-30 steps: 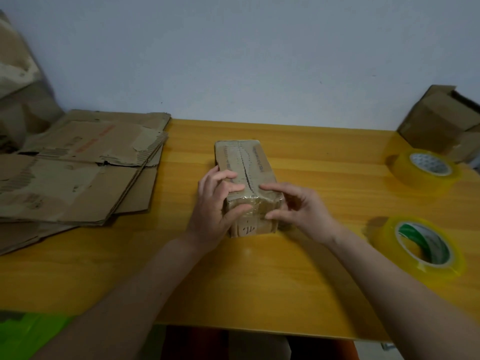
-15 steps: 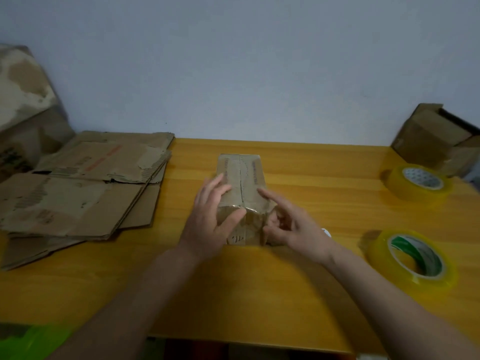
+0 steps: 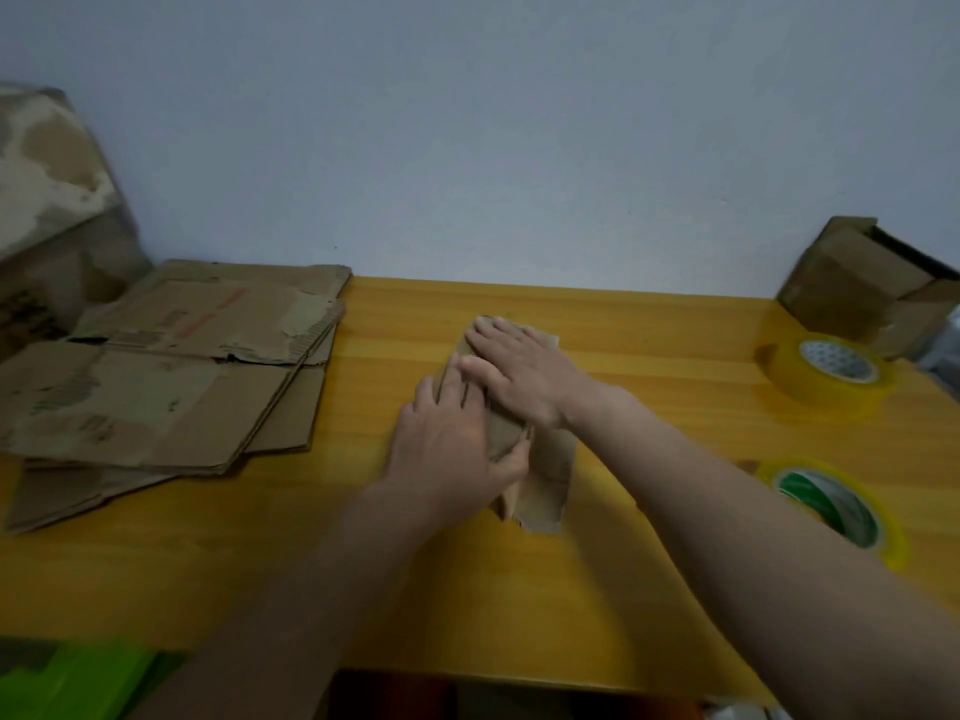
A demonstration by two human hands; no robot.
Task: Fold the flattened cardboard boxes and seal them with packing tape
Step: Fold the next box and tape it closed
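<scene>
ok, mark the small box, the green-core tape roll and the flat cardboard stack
small box [image 3: 545, 491]: head view, near end face.
green-core tape roll [image 3: 831, 504]: head view, inner core.
flat cardboard stack [image 3: 156, 402]: head view, top sheet.

flattened cardboard stack [image 3: 156, 387] crowding left, tape rolls [image 3: 826, 374] right, bare table [image 3: 649, 589] between
</scene>
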